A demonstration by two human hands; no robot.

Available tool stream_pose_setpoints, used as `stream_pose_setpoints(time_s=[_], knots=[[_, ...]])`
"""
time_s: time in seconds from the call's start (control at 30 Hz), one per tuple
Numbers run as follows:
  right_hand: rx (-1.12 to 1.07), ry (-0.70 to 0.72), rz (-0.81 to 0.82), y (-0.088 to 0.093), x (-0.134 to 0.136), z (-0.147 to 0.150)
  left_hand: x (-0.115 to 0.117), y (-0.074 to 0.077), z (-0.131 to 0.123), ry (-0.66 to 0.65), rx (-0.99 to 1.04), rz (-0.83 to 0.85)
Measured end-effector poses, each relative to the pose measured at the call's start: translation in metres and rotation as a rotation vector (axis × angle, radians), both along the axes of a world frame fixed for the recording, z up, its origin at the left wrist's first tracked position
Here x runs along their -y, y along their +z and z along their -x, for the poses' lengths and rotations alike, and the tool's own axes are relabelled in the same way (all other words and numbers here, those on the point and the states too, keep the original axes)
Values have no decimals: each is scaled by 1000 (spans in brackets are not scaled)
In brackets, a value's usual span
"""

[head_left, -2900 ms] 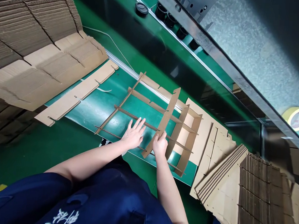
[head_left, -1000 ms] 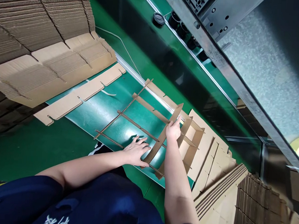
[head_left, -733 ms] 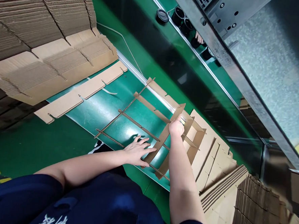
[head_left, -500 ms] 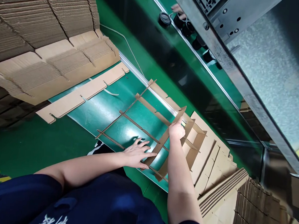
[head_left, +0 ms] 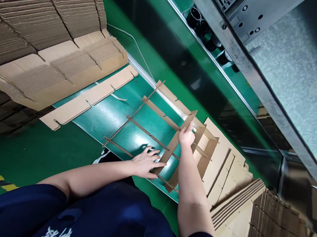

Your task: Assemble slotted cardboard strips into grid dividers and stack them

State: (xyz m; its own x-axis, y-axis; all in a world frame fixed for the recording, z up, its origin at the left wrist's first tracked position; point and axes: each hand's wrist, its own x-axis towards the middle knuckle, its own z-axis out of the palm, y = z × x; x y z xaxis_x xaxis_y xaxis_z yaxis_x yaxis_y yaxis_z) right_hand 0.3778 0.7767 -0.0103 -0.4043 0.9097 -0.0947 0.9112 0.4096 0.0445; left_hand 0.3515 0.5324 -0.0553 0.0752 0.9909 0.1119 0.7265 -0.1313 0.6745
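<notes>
A grid of slotted cardboard divider strips (head_left: pixel 148 132) lies on the green tabletop, long strips crossed by shorter ones standing on edge. My right hand (head_left: pixel 186 135) is closed around the upper part of a cross strip (head_left: pixel 169 155), its index finger stretched along the cardboard. At the lower end of that same strip, my left hand (head_left: pixel 146 163) rests with fingers spread, index finger and thumb touching it. To the right, more cross strips form closed cells. A loose notched strip (head_left: pixel 75 108) lies flat on the left side of the table.
A tall stack of folded cardboard dividers (head_left: pixel 60 59) stands at upper left. Flat cardboard pieces (head_left: pixel 225 172) and another stack (head_left: pixel 272 222) are at lower right. Black cups (head_left: pixel 194 17) line a green surface beyond. A metal frame (head_left: pixel 247 66) slants across upper right.
The view has shifted slightly. My right hand has moved slightly up and left with the cross strip; my left hand stays nearly still. Another person's hand and a black round piece have left view.
</notes>
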Motion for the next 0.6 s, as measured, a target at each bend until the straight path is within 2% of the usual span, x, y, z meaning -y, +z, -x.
stream_pose_setpoints(time_s=[0.23, 0.4, 0.5, 0.6], knots=[[15, 0, 50, 5, 0, 1, 0, -1, -3, 7, -22, 14], [-4, 37, 133, 10, -14, -4, -2, -1, -4, 5, -55, 64], [-11, 87, 63, 6, -23, -3, -3, -1, -5, 13, -74, 86], [-50, 155, -13, -7, -24, 2, -3, 0, -6, 23, -89, 87]])
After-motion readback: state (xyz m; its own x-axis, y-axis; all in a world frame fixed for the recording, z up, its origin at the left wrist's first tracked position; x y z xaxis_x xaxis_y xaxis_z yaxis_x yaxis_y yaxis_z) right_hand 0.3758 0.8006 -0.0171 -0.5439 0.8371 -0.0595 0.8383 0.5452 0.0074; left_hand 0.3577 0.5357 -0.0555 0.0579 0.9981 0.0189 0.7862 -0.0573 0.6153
